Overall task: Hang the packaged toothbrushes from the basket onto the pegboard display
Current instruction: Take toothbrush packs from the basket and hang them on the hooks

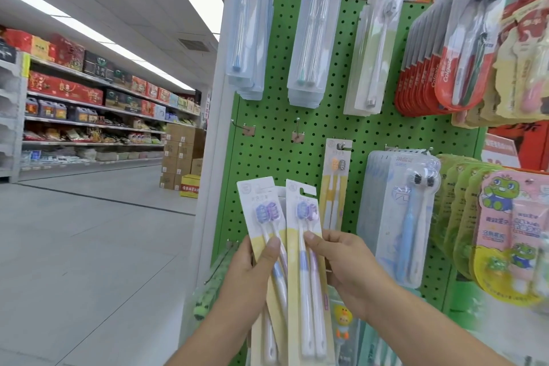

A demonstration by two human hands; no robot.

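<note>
My left hand (252, 273) grips a white and yellow pack of two purple-headed toothbrushes (261, 217), with more packs stacked behind it. My right hand (344, 264) pinches a second matching pack (306, 246), thumb on its front. Both packs stand upright in front of the green pegboard (282, 74). Two bare hooks (237, 125) (297, 125) stick out of the board just above the packs. A similar pack with orange brush heads (337, 181) hangs on a hook to the right. The basket is out of view.
Clear toothbrush packs (315, 38) hang along the top row, red packs (439, 74) at the upper right. Blue twin packs (398, 217) and green frog cartoon packs (511, 235) hang at the right. An aisle floor, stocked shelves (89, 104) and stacked cartons (181, 151) lie to the left.
</note>
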